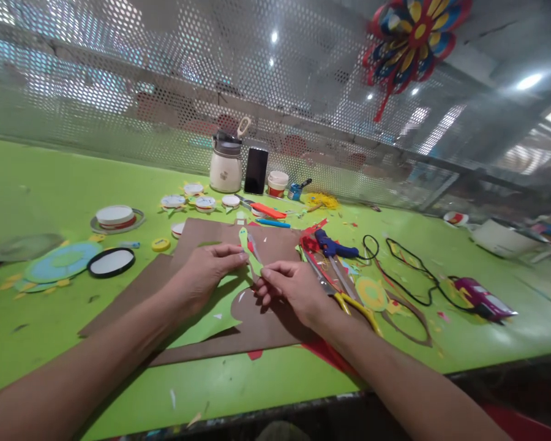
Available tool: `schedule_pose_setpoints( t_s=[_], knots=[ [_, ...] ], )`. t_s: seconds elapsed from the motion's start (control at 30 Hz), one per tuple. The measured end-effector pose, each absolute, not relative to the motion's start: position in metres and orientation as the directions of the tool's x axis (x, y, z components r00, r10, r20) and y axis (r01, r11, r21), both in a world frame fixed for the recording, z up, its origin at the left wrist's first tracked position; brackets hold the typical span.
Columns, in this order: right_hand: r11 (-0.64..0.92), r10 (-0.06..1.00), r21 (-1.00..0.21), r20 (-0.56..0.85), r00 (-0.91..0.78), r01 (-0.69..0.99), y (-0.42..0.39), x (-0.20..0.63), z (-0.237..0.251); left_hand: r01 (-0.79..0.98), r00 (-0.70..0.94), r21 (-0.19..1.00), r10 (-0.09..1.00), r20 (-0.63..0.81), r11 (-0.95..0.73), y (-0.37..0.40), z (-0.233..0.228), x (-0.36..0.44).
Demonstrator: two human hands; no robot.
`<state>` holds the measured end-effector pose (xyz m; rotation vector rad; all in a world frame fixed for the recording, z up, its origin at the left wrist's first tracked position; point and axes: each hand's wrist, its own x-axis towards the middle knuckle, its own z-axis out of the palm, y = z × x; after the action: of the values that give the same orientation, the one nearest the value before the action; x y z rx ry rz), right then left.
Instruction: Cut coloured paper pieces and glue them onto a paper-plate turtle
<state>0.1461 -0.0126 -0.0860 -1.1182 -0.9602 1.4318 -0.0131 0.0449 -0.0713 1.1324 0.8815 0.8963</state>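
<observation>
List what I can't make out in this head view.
All in the head view:
- Green strip: the parts pinched under the fingers of both hands.
- Left hand: its lower fingers, behind the hand itself.
- Flower: its top, cut off by the upper edge.
- Bottle: its mark, too small.
- Beyond the mesh: veiled by it and blurred.

From the head, the single view looks forward and down over a close green table (229, 392).
</observation>
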Motion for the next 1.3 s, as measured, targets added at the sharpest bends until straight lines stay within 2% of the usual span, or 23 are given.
schedule_pose_setpoints(
  t_s=[0.17, 0.3, 0.4, 0.47, 0.57, 0.63, 0.67, 0.77, 0.87, 0.93, 1.1, 1.3],
  knots=[
    [-0.136, 0.990, -0.965, -0.141, 0.007, -0.223, -0.013, 0.148, -0.081, -0.210, 0.366, 0.948, 0.918, -0.151, 0.240, 0.049, -0.072, -0.014],
    [-0.043, 0.993, -0.981, -0.063, 0.104, -0.188, -0.029, 0.174, -0.046, -0.246, 0.394, 0.932, 0.906, -0.155, 0.266, 0.055, -0.078, -0.017],
    [0.040, 0.994, -0.981, 0.058, 0.093, 0.188, -0.054, 0.213, -0.015, -0.238, 0.403, 0.940, 0.905, -0.134, 0.245, 0.059, -0.081, -0.018],
    [0.040, 0.995, -0.860, 0.081, 0.058, 0.508, -0.074, 0.241, -0.006, -0.234, 0.398, 0.943, 0.908, -0.130, 0.237, 0.060, -0.082, -0.018],
    [0.060, 0.997, -0.467, 0.063, -0.035, 0.882, -0.100, 0.271, -0.015, -0.238, 0.383, 0.942, 0.914, -0.133, 0.236, 0.060, -0.080, -0.019],
    [0.084, 0.996, -0.252, 0.003, -0.086, 0.964, -0.113, 0.276, -0.028, -0.244, 0.374, 0.940, 0.917, -0.135, 0.238, 0.060, -0.077, -0.018],
    [0.094, 0.995, -0.184, -0.023, -0.100, 0.978, -0.118, 0.275, -0.035, -0.243, 0.368, 0.940, 0.919, -0.139, 0.240, 0.060, -0.076, -0.018],
    [0.101, 0.992, -0.104, -0.072, -0.108, 0.989, -0.124, 0.263, -0.046, -0.225, 0.355, 0.937, 0.918, -0.176, 0.267, 0.062, -0.073, -0.018],
    [0.077, 0.990, -0.114, -0.112, -0.090, 0.990, -0.122, 0.251, -0.047, -0.207, 0.365, 0.935, 0.909, -0.198, 0.287, 0.065, -0.075, -0.019],
    [0.031, 0.990, -0.168, -0.129, -0.053, 0.985, -0.117, 0.248, -0.047, -0.198, 0.384, 0.940, 0.905, -0.185, 0.277, 0.067, -0.077, -0.020],
    [-0.236, 0.955, -0.524, -0.281, 0.095, 0.818, -0.099, 0.256, -0.050, -0.204, 0.394, 0.942, 0.903, -0.170, 0.267, 0.070, -0.081, -0.021],
    [-0.330, 0.926, -0.675, -0.366, 0.089, 0.659, -0.091, 0.268, -0.038, -0.235, 0.409, 0.934, 0.899, -0.156, 0.270, 0.069, -0.081, -0.021]
  ],
)
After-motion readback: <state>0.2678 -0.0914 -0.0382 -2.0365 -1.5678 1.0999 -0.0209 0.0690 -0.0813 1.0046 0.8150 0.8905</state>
